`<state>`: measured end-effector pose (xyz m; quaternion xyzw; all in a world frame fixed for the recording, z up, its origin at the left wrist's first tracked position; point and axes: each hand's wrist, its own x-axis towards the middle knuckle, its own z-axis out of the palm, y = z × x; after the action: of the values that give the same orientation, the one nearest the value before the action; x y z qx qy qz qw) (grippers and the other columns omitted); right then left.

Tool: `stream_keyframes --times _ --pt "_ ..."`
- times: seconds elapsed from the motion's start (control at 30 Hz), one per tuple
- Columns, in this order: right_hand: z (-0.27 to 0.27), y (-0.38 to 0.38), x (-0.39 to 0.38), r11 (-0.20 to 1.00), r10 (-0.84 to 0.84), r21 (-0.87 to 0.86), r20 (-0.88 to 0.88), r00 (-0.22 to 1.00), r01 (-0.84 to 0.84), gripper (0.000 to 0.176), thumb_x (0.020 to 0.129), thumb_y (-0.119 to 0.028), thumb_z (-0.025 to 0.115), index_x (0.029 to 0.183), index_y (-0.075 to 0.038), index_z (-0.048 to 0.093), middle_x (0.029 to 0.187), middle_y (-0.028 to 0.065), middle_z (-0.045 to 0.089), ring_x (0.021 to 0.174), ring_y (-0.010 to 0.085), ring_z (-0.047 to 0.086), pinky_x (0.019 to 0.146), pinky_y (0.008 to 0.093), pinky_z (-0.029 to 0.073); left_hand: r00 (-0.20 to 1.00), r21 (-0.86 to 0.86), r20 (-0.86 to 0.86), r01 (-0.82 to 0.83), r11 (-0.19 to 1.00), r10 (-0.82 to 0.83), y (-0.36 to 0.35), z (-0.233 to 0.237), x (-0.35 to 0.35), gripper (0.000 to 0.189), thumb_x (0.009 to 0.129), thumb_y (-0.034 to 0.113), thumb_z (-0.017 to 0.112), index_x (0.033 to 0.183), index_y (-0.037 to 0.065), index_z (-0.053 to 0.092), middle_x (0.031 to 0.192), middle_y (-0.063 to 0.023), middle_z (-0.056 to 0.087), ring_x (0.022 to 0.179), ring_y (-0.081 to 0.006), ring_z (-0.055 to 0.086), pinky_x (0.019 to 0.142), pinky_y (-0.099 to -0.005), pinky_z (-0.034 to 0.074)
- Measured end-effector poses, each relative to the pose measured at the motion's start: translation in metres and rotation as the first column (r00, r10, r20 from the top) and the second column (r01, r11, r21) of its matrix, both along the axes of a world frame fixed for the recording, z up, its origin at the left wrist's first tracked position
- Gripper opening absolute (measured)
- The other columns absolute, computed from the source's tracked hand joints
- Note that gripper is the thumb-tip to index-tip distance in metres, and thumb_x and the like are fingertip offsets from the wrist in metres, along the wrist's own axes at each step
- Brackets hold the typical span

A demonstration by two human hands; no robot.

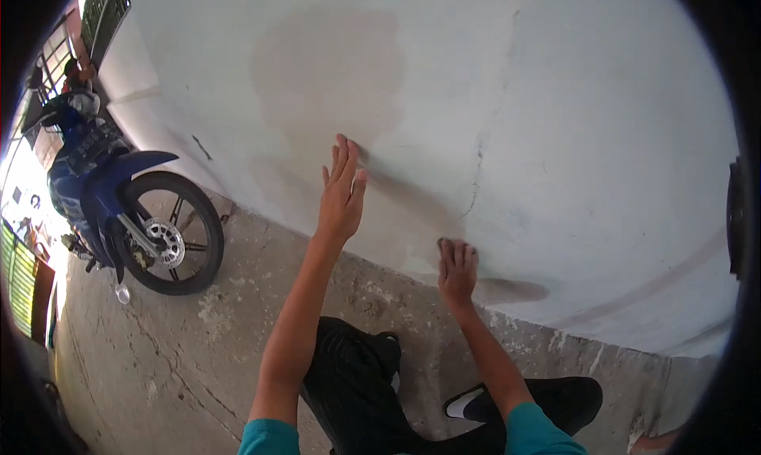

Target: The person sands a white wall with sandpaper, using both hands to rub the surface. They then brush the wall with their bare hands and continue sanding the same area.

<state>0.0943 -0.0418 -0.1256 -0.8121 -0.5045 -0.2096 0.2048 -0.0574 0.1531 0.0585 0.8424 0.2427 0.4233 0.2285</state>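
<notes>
My left hand [342, 189] is at the white wall [587, 138], its fingers stretched out and slightly apart, holding nothing that I can see. Lower on the wall and to the right is my right hand [457, 271], its back toward me and its fingers bent and close together against the surface. A small dark patch shows at its fingertips; whether that is a held thing or shadow I cannot make out. Thin cracks [476, 173] and faint smudges mark the wall near both hands.
A blue motorcycle [103, 177] stands at the left, its front wheel [170, 233] close to the wall. The rough concrete floor [214, 336] meets the wall's base below my hands. A dark object [736, 217] sits at the right edge. My bent legs [357, 384] are below.
</notes>
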Motion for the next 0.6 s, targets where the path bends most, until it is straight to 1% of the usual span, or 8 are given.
stream_keyframes --times 0.1,0.23,0.3,0.37,0.43,0.53,0.57,0.6 --pt "0.048 0.042 0.001 0.921 -0.218 0.355 0.124 0.968 0.162 0.049 0.092 -0.031 0.043 0.136 -0.011 0.037 0.138 0.0267 0.028 0.123 0.0535 0.023 0.100 0.0616 0.019 0.999 -0.042 0.034 0.009 0.999 -0.008 -0.007 0.024 -0.011 0.051 0.098 0.036 0.029 0.140 0.009 0.027 0.147 -0.0116 0.022 0.136 -0.0315 0.017 0.109 -0.0500 0.006" --pt "0.133 0.118 -0.033 0.904 -0.214 0.400 0.121 0.969 0.150 0.047 0.094 -0.032 0.040 0.138 -0.017 0.035 0.141 0.0209 0.026 0.126 0.0494 0.022 0.101 0.0588 0.021 0.886 -0.074 0.454 -0.066 0.995 0.092 -0.009 0.046 -0.019 0.046 0.098 0.031 0.030 0.129 -0.001 0.042 0.131 -0.0161 0.045 0.124 -0.0280 0.039 0.104 -0.0397 0.024" --pt "0.139 0.144 -0.048 0.946 0.064 0.310 0.108 0.992 -0.094 0.046 0.092 -0.025 0.042 0.138 -0.020 0.034 0.141 0.0138 0.032 0.126 0.0373 0.033 0.100 0.0490 0.031 0.796 -0.082 0.594 -0.083 0.993 0.116 -0.010 0.047 -0.016 0.048 0.098 0.031 0.030 0.124 -0.006 0.047 0.125 -0.0166 0.051 0.118 -0.0227 0.044 0.101 -0.0347 0.031" --pt "0.126 0.148 -0.065 0.951 0.269 0.116 0.143 0.953 -0.286 0.055 0.085 -0.010 0.047 0.138 -0.018 0.034 0.144 -0.0020 0.031 0.128 0.0169 0.035 0.095 0.0326 0.041 0.763 -0.054 0.630 -0.142 0.988 0.144 -0.019 0.052 -0.010 0.042 0.098 0.027 0.032 0.119 -0.004 0.051 0.118 -0.0147 0.054 0.109 -0.0211 0.048 0.095 -0.0337 0.034" --pt "0.047 0.148 -0.056 0.831 0.483 0.239 0.135 0.865 -0.502 0.062 0.078 -0.001 0.046 0.137 -0.016 0.036 0.144 -0.0036 0.032 0.128 0.0093 0.035 0.094 0.0256 0.041 0.796 0.005 0.590 -0.170 0.985 0.135 -0.017 0.038 0.002 0.040 0.098 0.027 0.033 0.117 -0.002 0.052 0.115 -0.0143 0.056 0.105 -0.0208 0.050 0.092 -0.0336 0.036" --pt "-0.020 0.093 -0.036 0.890 0.442 -0.119 -0.016 0.897 -0.441 0.063 0.074 0.005 0.045 0.134 -0.013 0.040 0.141 -0.0042 0.036 0.127 0.0099 0.037 0.097 0.0235 0.040 0.863 0.036 0.488 -0.166 0.985 0.128 -0.022 0.034 0.006 0.038 0.097 0.028 0.036 0.115 0.000 0.055 0.101 -0.0118 0.059 0.090 -0.0183 0.054 0.081 -0.0321 0.042" --pt "-0.039 0.069 -0.025 0.877 0.477 0.017 -0.158 0.865 -0.480 0.060 0.077 0.004 0.045 0.134 -0.015 0.041 0.139 -0.0029 0.039 0.123 0.0114 0.041 0.099 0.0252 0.038 0.899 -0.016 0.419 -0.136 0.991 0.130 -0.023 0.033 0.005 0.038 0.097 0.029 0.037 0.114 0.002 0.056 0.091 -0.0098 0.062 0.080 -0.0161 0.056 0.072 -0.0307 0.045" --pt "-0.049 0.041 -0.013 0.908 0.400 -0.076 -0.139 0.906 -0.413 0.058 0.079 0.002 0.046 0.134 -0.016 0.042 0.138 -0.0024 0.040 0.122 0.0123 0.043 0.100 0.0267 0.037 0.894 -0.014 0.429 -0.136 0.991 0.129 -0.021 0.033 0.003 0.038 0.097 0.029 0.037 0.114 0.002 0.056 0.091 -0.0098 0.062 0.080 -0.0161 0.056 0.072 -0.0307 0.045"
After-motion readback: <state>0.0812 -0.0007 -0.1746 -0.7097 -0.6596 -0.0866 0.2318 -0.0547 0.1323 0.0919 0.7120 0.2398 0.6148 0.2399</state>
